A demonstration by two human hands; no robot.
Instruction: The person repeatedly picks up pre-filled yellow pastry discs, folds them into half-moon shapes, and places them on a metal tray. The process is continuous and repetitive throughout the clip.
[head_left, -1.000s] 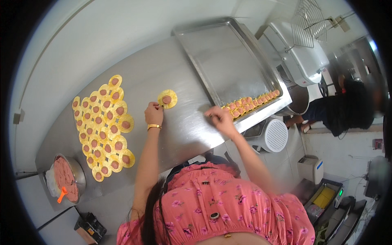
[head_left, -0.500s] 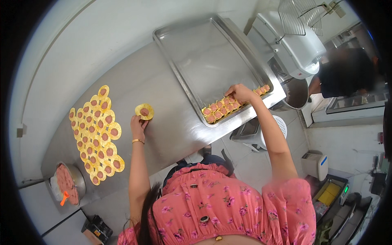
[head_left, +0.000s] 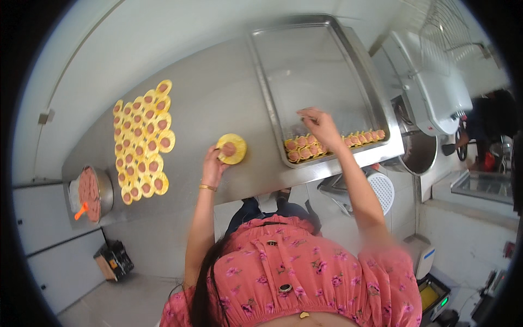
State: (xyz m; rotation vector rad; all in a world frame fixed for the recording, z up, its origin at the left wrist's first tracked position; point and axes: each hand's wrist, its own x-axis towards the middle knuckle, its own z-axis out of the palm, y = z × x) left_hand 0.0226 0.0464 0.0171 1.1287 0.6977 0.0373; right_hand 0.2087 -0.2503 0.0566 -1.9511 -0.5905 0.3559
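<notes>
My left hand [head_left: 212, 163] pinches the edge of a round yellow dumpling wrapper [head_left: 235, 158] with a lump of pink minced meat on it, held over the steel table [head_left: 218, 98]. My right hand [head_left: 320, 125] hovers over the near part of a large metal tray [head_left: 316, 60]. Its bent fingers are slightly apart and hold nothing that I can see. Below it, rows of filled dumplings [head_left: 305, 150] line the tray's near edge, some hidden behind my hand and wrist. To the left, a sheet of overlapping yellow wrappers [head_left: 143, 141] bears a dab of meat on each.
A steel bowl [head_left: 104, 191] of pink minced meat with an orange-handled tool [head_left: 81, 210] stands at the left end. Right of the tray are a large white mixer [head_left: 430, 87] and its bowl [head_left: 422, 152]. A white stool [head_left: 379, 192] is below the table edge. Another person [head_left: 493, 122] is at far right.
My right hand has lifted off the dumpling row, toward the tray's middle. My left hand has brought the filled wrapper nearer the tray. The whole view has shifted.
</notes>
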